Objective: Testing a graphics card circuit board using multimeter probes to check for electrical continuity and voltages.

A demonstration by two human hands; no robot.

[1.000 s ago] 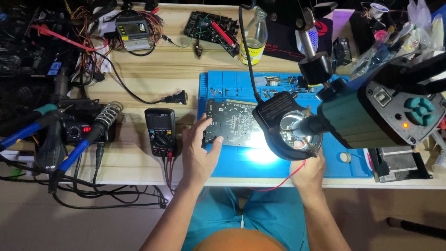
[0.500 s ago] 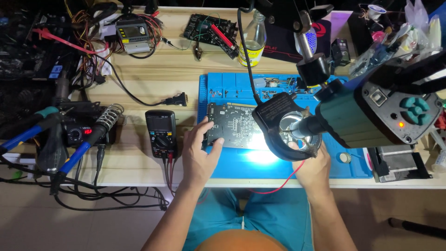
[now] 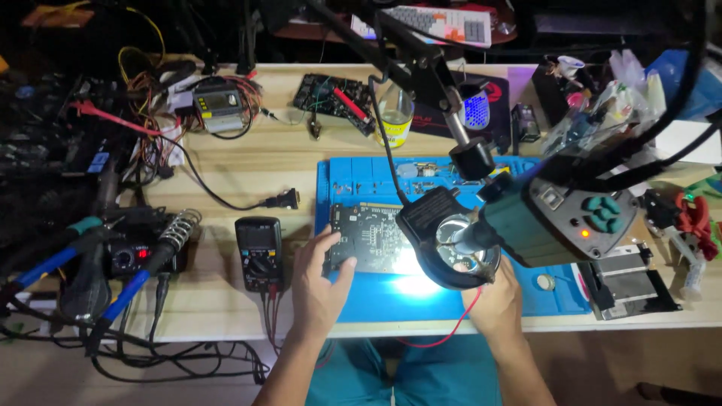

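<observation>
Two hands work apart: the left hand (image 3: 320, 280) grips the circuit board (image 3: 368, 239), the right hand (image 3: 496, 301) hides under the round lamp (image 3: 451, 240), grip unclear, so checking likely needs steady holding

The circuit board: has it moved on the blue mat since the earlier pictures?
No. The circuit board remains at the blue mat's left edge, beside the multimeter.

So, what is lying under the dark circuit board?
The circuit board rests on a blue work mat, left hand gripping its edge. Its right part is hidden behind the round magnifier lamp.
</observation>
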